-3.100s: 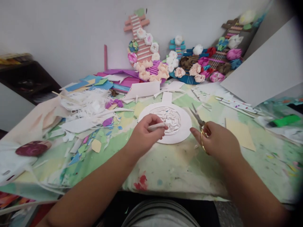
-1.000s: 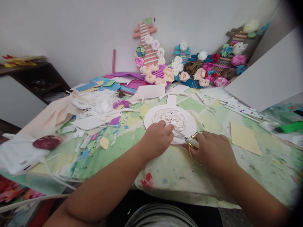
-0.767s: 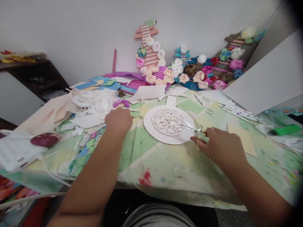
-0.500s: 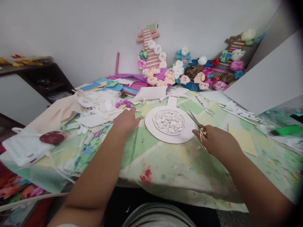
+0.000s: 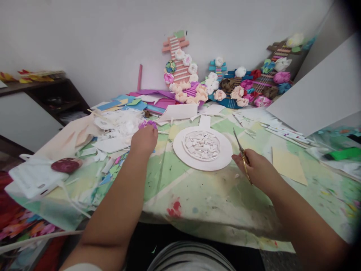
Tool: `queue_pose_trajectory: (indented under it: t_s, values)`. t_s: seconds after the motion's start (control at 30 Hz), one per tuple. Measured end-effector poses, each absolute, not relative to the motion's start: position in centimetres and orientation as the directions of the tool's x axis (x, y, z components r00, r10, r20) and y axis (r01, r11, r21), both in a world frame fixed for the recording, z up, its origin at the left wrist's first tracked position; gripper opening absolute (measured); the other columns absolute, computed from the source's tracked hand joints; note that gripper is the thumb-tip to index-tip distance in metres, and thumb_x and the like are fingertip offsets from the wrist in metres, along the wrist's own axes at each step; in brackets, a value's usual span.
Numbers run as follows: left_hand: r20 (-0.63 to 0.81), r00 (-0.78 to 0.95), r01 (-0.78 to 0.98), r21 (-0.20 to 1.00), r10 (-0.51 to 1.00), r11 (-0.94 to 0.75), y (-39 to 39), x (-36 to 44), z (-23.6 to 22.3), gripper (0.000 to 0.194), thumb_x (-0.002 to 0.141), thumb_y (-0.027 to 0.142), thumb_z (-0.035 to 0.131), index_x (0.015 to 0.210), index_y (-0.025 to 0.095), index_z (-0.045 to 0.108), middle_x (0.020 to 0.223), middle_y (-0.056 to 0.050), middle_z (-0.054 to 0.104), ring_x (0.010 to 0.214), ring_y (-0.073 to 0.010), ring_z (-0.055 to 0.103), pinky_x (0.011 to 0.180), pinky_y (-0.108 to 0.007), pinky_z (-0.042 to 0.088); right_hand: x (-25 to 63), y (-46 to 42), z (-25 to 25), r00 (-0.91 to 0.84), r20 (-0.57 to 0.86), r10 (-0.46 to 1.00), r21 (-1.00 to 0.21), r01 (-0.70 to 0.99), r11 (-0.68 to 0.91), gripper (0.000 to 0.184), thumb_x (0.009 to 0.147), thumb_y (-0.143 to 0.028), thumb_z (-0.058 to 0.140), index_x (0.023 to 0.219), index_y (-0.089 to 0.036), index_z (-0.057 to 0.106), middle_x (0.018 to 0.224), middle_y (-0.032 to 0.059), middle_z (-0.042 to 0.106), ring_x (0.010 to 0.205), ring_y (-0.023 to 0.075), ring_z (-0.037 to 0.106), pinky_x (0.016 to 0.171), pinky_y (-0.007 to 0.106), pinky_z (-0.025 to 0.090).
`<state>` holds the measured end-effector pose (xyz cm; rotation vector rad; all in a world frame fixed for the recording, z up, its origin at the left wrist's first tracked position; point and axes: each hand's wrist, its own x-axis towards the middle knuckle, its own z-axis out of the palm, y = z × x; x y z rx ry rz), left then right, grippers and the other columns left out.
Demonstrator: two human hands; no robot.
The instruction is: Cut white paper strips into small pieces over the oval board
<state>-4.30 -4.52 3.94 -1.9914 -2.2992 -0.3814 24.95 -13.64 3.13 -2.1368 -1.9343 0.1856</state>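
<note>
My right hand is closed around gold-handled scissors, their blades pointing up and away from me. To their left lies a round white card piece with a rectangular tab at the top. Crumpled white paper bits fill a ring at its centre. My left hand is at the edge of the paper scraps, its fingers curled in beside purple crumpled paper. What those fingers hold, if anything, is hidden. A tangle of white string is to its left, and a thin white stick lies just right of it.
Paper-flower guitar decorations lean on the wall. Coloured paper sheets are stacked behind the string. A white power bank-like box with a dark red mouse sits at left. A yellow card and white paper sticks lie at right.
My left hand has shifted left and its fingers have curled in beside the purple paper. The scissors have turned more upright in my right hand. The round card has stayed put.
</note>
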Motion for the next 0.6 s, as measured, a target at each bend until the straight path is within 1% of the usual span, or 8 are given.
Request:
queue_pose_trajectory:
  t_s: [0.07,0.17,0.3,0.4,0.47,0.6]
  values:
    - [0.189,-0.176,0.983,0.087,0.966,0.162,-4.3,-4.4,3.6,0.030,0.074,0.031,0.032,0.087,0.018,0.056,0.084,-0.010,0.060,0.077,-0.0254,0.055,0.062,-0.034,0.040,24.9,-13.7,3.0,0.081,0.072,0.994,-0.267,0.962,-0.059,0.034,0.075,-0.052,0.029,0.060,-0.021,0.032,0.054,0.0001,0.047,0.046,0.0129,0.043,0.041,0.023,0.029]
    - [0.177,-0.196,0.980,0.059,0.964,0.189,-4.1,-4.4,3.4,0.028,0.072,0.028,0.034,0.085,0.018,0.057,0.085,-0.010,0.060,0.078,-0.0272,0.055,0.059,-0.035,0.040,24.8,-13.8,2.8,0.056,0.063,0.996,-0.255,0.966,-0.038,0.036,0.074,-0.053,0.031,0.057,-0.021,0.032,0.051,-0.0007,0.046,0.045,0.0126,0.042,0.041,0.023,0.028]
    - [0.197,-0.215,0.976,0.074,0.956,0.204,-4.0,-4.3,3.4,0.033,0.073,0.033,0.032,0.081,0.018,0.060,0.084,-0.011,0.060,0.077,-0.0283,0.055,0.059,-0.036,0.041,24.9,-14.0,2.7,0.065,0.047,0.997,-0.265,0.963,-0.051,0.040,0.073,-0.057,0.030,0.056,-0.021,0.033,0.050,-0.0011,0.045,0.045,0.0125,0.042,0.041,0.023,0.028]
    - [0.222,-0.232,0.972,0.087,0.947,0.217,-4.0,-4.2,3.2,0.035,0.074,0.032,0.030,0.082,0.017,0.061,0.084,-0.013,0.059,0.078,-0.0288,0.054,0.059,-0.037,0.041,25.1,-14.1,2.6,0.080,0.050,0.996,-0.285,0.956,-0.062,0.041,0.072,-0.058,0.030,0.055,-0.021,0.032,0.049,-0.0013,0.044,0.045,0.0126,0.042,0.041,0.023,0.029]
    - [0.235,-0.230,0.972,0.104,0.944,0.211,-3.9,-4.2,3.0,0.033,0.073,0.030,0.032,0.083,0.017,0.060,0.085,-0.013,0.059,0.079,-0.0288,0.054,0.061,-0.038,0.041,25.3,-14.2,2.6,0.082,0.045,0.996,-0.290,0.955,-0.066,0.041,0.072,-0.058,0.030,0.055,-0.021,0.032,0.047,-0.0019,0.043,0.044,0.0122,0.042,0.041,0.022,0.028]
    - [0.252,-0.180,0.974,0.177,0.951,0.138,-3.6,-4.4,2.4,0.027,0.067,0.025,0.040,0.086,0.020,0.059,0.092,-0.010,0.057,0.084,-0.0280,0.052,0.064,-0.037,0.040,25.7,-14.4,2.4,0.071,0.056,0.996,-0.280,0.958,-0.052,0.039,0.072,-0.055,0.033,0.054,-0.021,0.031,0.046,-0.0028,0.042,0.042,0.0113,0.039,0.040,0.022,0.027]
